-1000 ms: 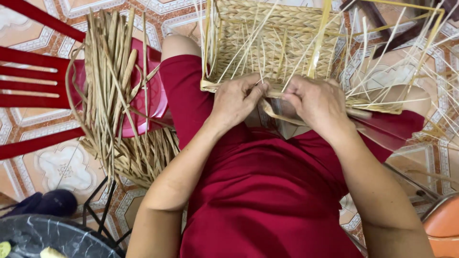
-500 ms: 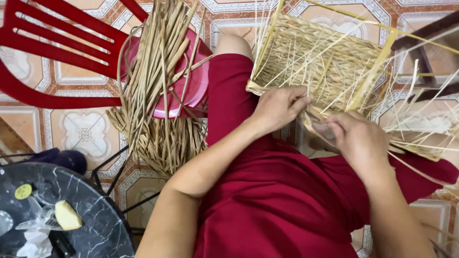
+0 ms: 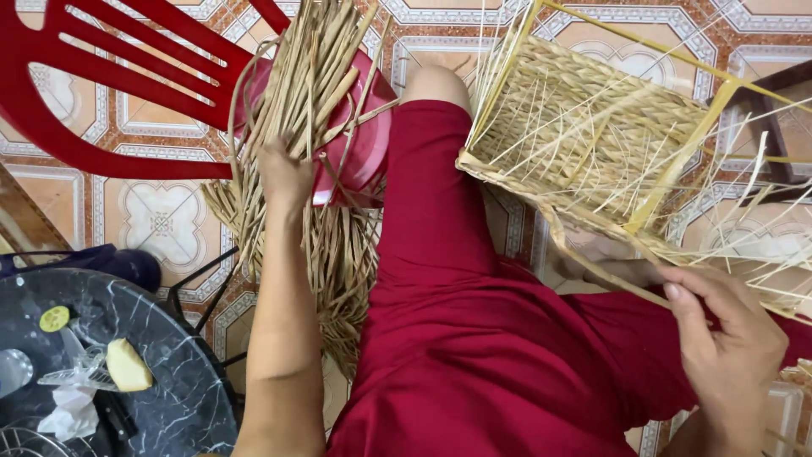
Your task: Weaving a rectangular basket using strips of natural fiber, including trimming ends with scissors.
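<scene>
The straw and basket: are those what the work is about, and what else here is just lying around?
In use:
left hand in the straw bundle
right hand holding a strand at the basket
yellow frame

Lying about:
red chair
marble table
fruit pieces
tissue

Upper left, a red slatted chair (image 3: 101,76); pale tan straw bundle (image 3: 309,127); tan woven basket (image 3: 592,135), yellow frame; red clothing (image 3: 474,338); black marbled table (image 3: 169,398); orange-patterned floor tiles (image 3: 161,220).

Rough dry straw basket (image 3: 584,135), glossy red plastic chair (image 3: 93,76), polished marble tabletop (image 3: 169,372).
</scene>
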